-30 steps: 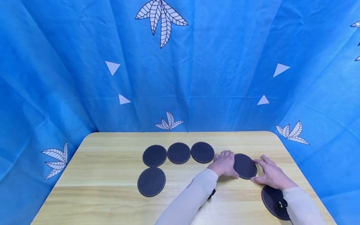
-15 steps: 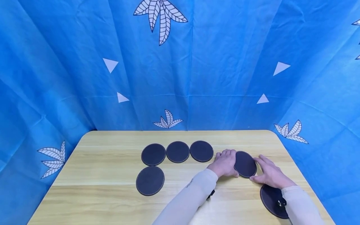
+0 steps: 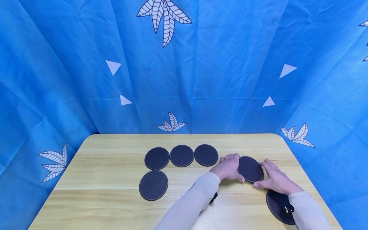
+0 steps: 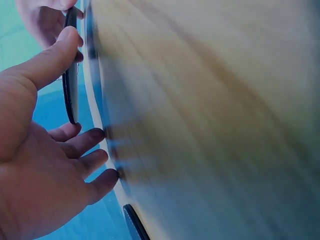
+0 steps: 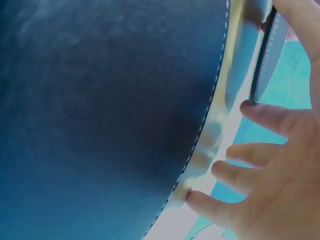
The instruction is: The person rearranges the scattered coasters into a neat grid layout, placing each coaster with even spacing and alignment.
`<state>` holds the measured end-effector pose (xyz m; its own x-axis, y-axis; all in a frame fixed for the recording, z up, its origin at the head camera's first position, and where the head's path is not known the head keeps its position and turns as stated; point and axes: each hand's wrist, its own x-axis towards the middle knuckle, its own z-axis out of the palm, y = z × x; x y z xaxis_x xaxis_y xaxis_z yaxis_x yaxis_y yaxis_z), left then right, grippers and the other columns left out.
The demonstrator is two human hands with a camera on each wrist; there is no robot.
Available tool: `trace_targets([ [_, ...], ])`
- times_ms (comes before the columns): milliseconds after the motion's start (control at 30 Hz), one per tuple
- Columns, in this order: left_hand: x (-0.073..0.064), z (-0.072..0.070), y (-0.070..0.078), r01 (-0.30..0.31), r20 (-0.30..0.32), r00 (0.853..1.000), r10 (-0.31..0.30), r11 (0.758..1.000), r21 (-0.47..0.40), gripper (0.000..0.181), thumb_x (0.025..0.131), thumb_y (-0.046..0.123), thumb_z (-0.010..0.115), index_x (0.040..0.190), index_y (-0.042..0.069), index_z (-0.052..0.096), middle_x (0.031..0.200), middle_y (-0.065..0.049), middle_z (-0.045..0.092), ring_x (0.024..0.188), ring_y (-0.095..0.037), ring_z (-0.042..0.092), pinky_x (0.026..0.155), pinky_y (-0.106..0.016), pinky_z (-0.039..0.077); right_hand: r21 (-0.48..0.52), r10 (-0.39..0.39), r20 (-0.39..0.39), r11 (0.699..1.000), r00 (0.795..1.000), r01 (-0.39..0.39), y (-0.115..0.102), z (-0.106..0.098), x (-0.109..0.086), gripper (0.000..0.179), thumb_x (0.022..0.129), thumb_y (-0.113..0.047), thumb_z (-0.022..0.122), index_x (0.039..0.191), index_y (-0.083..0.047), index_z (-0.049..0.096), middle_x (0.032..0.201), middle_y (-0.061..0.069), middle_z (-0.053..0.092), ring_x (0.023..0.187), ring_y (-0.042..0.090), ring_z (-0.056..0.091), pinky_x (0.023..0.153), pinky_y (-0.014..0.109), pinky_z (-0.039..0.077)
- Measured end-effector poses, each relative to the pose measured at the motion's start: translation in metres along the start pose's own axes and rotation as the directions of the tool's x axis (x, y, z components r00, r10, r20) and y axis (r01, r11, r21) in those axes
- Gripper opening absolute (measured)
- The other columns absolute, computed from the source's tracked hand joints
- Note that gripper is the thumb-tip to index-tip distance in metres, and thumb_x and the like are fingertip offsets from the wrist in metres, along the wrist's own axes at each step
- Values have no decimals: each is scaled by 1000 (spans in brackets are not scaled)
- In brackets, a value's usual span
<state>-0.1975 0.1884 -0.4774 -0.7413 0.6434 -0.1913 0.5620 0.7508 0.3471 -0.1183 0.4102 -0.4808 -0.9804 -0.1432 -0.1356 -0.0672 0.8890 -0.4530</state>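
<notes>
A round dark coaster [image 3: 250, 169] with a stitched rim is held between my two hands at the right of the table. My left hand [image 3: 228, 166] grips its left edge between thumb and fingers. On the opposite edge, my right hand [image 3: 276, 179] holds it with thumb and index finger. The left wrist view shows the coaster [image 4: 71, 95] edge-on, raised off the tabletop, with the other fingertips close to the wood. Another coaster [image 3: 277, 206] lies under my right forearm, partly hidden by the sleeve; this coaster [image 5: 110, 110] fills much of the right wrist view.
Three coasters lie in a touching row at the back: left coaster [image 3: 157, 158], middle coaster [image 3: 181, 156], right coaster [image 3: 206, 155]. One more coaster [image 3: 153, 185] sits in front of the left one. A blue curtain [image 3: 224, 80] surrounds the wooden table [image 3: 100, 172].
The held coaster has turned and tilted slightly between my hands. My left hand has shifted a little to the left. The coasters on the table have stayed in place.
</notes>
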Motion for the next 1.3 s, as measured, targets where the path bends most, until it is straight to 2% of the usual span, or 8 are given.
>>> trace_targets([
  [100,-2,-4,-5,-18,-6,1000,17,999,-29,94,73,59,85,144,16,41,138,5,50,132,-10,42,104,-30,36,5,-11,-31,1000,999,11,-4,0,2,99,73,-55,86,139,9,47,151,45,22,134,62,26,98,75,33],
  [333,-8,-16,-23,-118,-70,992,110,985,-123,91,75,55,85,145,17,42,137,8,51,132,-8,44,108,-31,33,2,-32,-103,999,994,32,-22,-9,0,103,73,-56,86,142,10,45,154,40,22,132,62,31,99,73,34],
  [533,-13,-27,-33,-151,-121,984,133,977,-153,93,74,55,86,146,17,42,141,9,51,135,-9,42,114,-34,27,0,-48,-140,999,989,48,-38,-16,1,103,75,-54,85,144,10,42,154,37,26,131,61,36,98,73,35],
  [767,-23,-33,-47,-203,-158,972,174,960,-194,98,73,53,87,150,15,39,148,7,47,138,-11,40,116,-33,23,-7,-82,-155,997,984,82,-52,-19,3,105,76,-54,85,146,10,40,152,37,30,130,59,39,98,72,37],
  [933,-34,-41,-56,-200,-177,972,157,945,-260,100,73,51,89,152,17,37,149,7,46,138,-12,41,114,-34,27,-7,-116,-168,993,979,117,-66,-22,5,105,77,-53,84,148,9,38,152,36,32,126,55,47,97,69,40],
  [1100,-46,-46,-63,-166,-161,980,117,926,-340,104,72,50,90,155,23,33,152,6,44,137,-22,41,111,-41,35,-10,-146,-179,989,973,146,-77,-23,7,104,77,-51,86,148,8,39,152,36,33,128,55,45,98,70,39],
  [1300,-55,-47,-74,-147,-154,983,95,917,-370,106,72,51,89,156,28,30,150,3,46,134,-25,44,106,-47,41,-7,-163,-177,986,971,165,-87,-19,11,104,76,-51,86,148,8,39,151,36,33,129,55,44,99,70,38],
])
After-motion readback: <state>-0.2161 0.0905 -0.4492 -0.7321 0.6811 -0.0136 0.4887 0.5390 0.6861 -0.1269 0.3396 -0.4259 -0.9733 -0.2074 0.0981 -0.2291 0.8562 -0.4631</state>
